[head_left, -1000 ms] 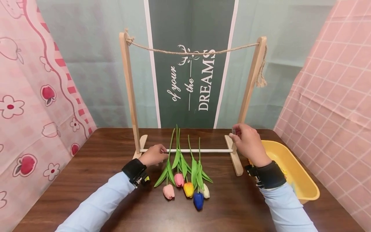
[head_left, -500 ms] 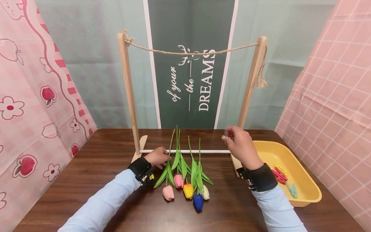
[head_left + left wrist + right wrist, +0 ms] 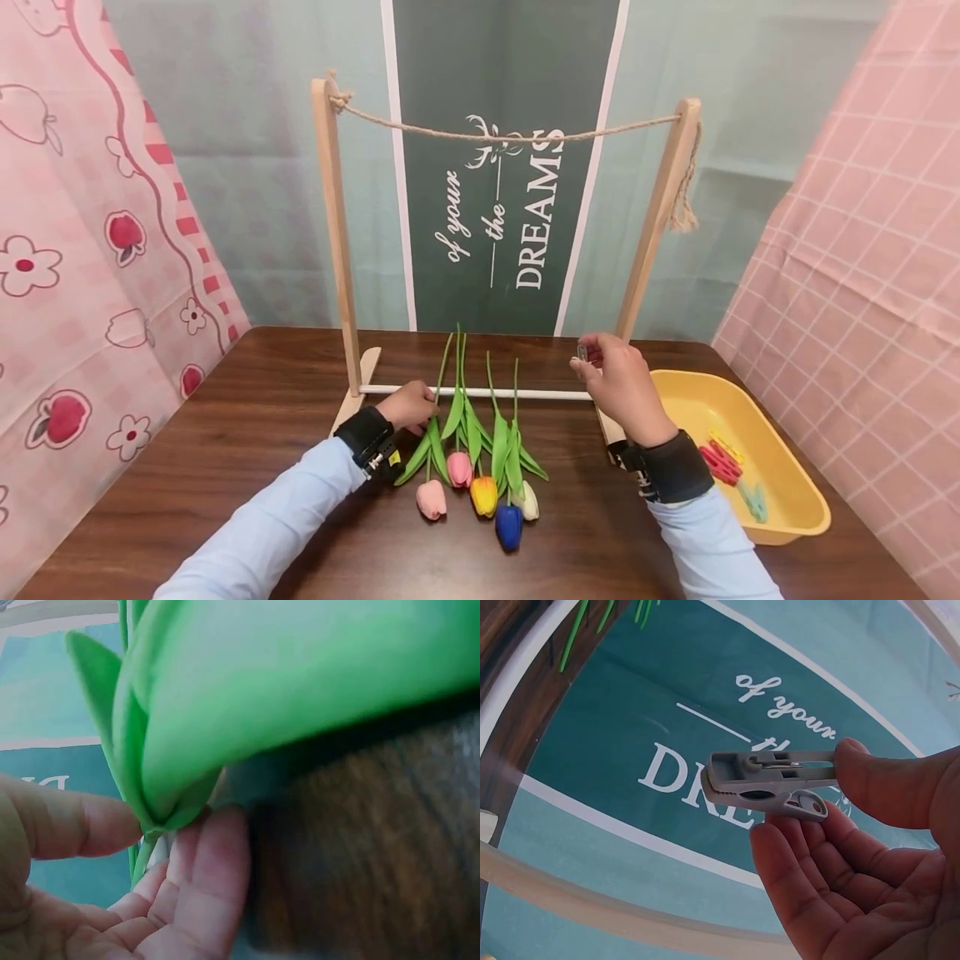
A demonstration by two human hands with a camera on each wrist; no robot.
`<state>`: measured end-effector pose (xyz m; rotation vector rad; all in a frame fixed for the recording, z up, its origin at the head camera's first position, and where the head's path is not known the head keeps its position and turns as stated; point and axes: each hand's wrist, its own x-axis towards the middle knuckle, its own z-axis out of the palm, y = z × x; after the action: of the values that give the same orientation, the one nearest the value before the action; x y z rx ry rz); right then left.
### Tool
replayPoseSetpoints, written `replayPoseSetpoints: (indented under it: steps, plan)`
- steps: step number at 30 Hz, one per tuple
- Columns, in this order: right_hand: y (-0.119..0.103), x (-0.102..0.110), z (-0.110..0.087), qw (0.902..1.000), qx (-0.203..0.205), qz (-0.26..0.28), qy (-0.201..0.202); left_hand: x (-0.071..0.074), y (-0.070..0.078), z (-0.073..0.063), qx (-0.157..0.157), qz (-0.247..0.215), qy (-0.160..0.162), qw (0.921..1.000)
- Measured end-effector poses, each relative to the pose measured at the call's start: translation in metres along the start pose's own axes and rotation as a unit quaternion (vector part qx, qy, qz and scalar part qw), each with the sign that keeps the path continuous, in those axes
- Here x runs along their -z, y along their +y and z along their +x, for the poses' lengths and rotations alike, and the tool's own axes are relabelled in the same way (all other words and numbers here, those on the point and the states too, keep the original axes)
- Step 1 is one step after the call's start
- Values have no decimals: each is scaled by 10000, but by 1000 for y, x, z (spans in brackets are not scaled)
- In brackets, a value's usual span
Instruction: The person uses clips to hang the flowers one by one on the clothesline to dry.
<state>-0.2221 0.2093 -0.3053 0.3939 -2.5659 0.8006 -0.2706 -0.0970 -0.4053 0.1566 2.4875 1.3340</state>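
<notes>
My left hand (image 3: 408, 406) pinches the stem (image 3: 147, 855) of the leftmost artificial tulip, just where its green leaves (image 3: 195, 712) join. That tulip's pale pink head (image 3: 431, 500) points toward me on the table. Beside it lie a pink tulip (image 3: 460, 469), a yellow tulip (image 3: 483, 497), a blue tulip (image 3: 508, 528) and a white tulip (image 3: 528, 502), their stems crossing the white rod. Raised near the right post, my right hand (image 3: 626, 387) holds a grey clothespin (image 3: 765, 780) by its handle end between thumb and fingers. The clothespin's jaws are together with nothing in them.
A wooden stand rises at the back, with a left post (image 3: 335, 233), a right post (image 3: 660, 225), a sagging rope (image 3: 502, 138) between their tops and a white rod (image 3: 555, 394) low down. At right, a yellow basin (image 3: 787, 454) contains red, yellow and green clothespins (image 3: 723, 460).
My right hand has moved left with the clothespin, uncovering the clothespins in the basin. My left hand has shifted slightly right along the leftmost tulip. The flowers lie almost as before.
</notes>
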Motion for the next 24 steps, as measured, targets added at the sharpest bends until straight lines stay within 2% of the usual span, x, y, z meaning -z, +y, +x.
replayPoseSetpoints:
  steps: [11, 16, 24]
  plan:
    - [1, -2, 0, 10000, -38, -13, -25, 0, -6, 0, -10, -608, 105, 9981]
    - [0, -4, 1, 9999, -105, -28, -81, 8, 1, -8, -124, -989, 236, 9947]
    - [-2, -6, 0, 9999, -13, -76, -87, 23, 13, -21, -507, -1069, 470, 9919]
